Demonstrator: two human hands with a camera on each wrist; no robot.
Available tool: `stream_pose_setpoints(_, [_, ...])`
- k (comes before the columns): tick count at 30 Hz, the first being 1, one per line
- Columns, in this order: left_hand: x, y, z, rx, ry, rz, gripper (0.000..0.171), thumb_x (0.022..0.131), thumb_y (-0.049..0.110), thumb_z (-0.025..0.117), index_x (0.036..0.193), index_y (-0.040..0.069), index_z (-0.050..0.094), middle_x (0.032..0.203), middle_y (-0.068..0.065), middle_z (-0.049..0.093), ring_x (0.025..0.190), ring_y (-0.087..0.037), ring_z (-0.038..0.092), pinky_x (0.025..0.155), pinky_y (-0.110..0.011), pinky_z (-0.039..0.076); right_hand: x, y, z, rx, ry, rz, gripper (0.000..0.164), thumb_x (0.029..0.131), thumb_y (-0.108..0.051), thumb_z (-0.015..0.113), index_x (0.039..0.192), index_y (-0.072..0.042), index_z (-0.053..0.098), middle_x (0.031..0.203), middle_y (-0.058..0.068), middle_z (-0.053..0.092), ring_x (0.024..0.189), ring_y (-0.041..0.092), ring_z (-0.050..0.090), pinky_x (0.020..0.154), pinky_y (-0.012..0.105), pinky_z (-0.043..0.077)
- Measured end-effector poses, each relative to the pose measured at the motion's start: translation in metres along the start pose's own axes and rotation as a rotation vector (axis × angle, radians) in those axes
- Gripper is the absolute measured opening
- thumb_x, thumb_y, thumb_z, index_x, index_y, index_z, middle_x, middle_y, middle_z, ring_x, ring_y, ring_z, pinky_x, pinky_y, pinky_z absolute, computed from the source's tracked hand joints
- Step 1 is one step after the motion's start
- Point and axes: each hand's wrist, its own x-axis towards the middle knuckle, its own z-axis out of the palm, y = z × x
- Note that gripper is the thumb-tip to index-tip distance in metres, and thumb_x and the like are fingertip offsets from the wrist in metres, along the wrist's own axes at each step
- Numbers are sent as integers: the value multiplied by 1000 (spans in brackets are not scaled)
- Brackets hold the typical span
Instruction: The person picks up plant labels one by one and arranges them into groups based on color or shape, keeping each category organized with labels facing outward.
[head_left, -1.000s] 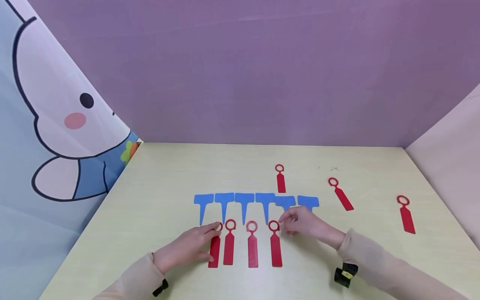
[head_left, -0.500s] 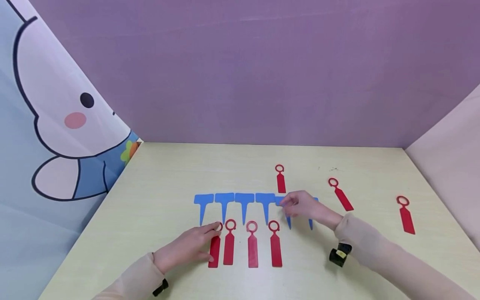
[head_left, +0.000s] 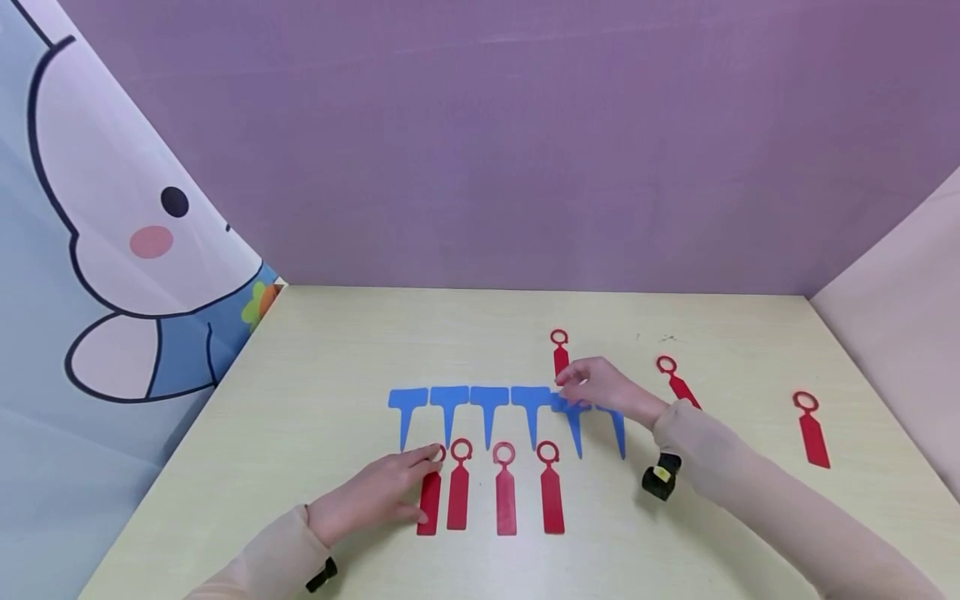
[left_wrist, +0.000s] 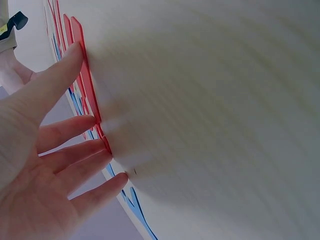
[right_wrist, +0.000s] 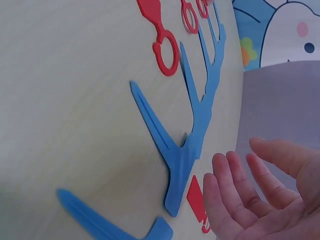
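My left hand (head_left: 371,492) rests on the leftmost red ring-topped tag (head_left: 428,507) of the near row, its thumb at the tag's lower end and fingers at the ring. In the left wrist view, the left hand (left_wrist: 50,170) has its fingers spread and nearly straight. My right hand (head_left: 609,390) hovers over the right part of a row of blue T-shaped plant labels (head_left: 489,398). Its fingertips are at the lower end of a far red tag (head_left: 559,358). The right wrist view shows the right hand (right_wrist: 265,200) holding nothing, fingers loosely bent, partly covering that red tag (right_wrist: 195,197).
Beside the left hand lie more red tags, including one (head_left: 506,502) and another (head_left: 551,500) further right. Two slanted red tags, one (head_left: 681,390) partly behind the sleeve and one (head_left: 813,437) at far right, lie on the pale table (head_left: 360,333). A purple wall (head_left: 525,167) stands behind.
The right hand has moved away from the near red row, up over the blue labels to the far red tag. The left hand has stayed in place.
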Motion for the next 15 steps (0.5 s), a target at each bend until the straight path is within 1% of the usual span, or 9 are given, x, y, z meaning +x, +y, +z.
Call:
stream_pose_setpoints(3, [0, 0, 0, 0, 0, 1, 64, 67, 33, 76, 119, 3, 54, 129, -14, 46, 114, -27, 47, 82, -33, 49, 5, -2, -2, -6, 11, 10, 27, 85, -7, 55, 107, 7, 55, 91, 17, 60, 79, 27, 60, 73, 36, 51])
stream_pose_setpoints(7, [0, 0, 0, 0, 0, 0, 64, 66, 32, 76, 118, 3, 54, 129, -14, 46, 114, -27, 46, 82, -33, 49, 12, -3, -4, -11, 37, 49, 28, 85, -8, 56, 109, 6, 55, 91, 14, 59, 80, 27, 58, 74, 36, 51])
stream_pose_setpoints(11, [0, 1, -1, -1, 0, -5, 64, 66, 32, 76, 118, 3, 54, 128, -14, 46, 115, -27, 46, 81, -33, 49, 20, -5, -6, -25, 65, 60, 27, 85, -6, 56, 109, 6, 55, 89, 14, 58, 78, 28, 57, 72, 35, 50])
stream_pose_setpoints(15, [0, 2, -1, -1, -2, -5, 64, 66, 32, 76, 118, 3, 54, 129, -14, 46, 115, -27, 46, 81, -34, 49, 25, -6, -8, -30, 81, 71, 28, 86, -5, 54, 111, 6, 54, 92, 15, 58, 81, 30, 57, 74, 37, 50])
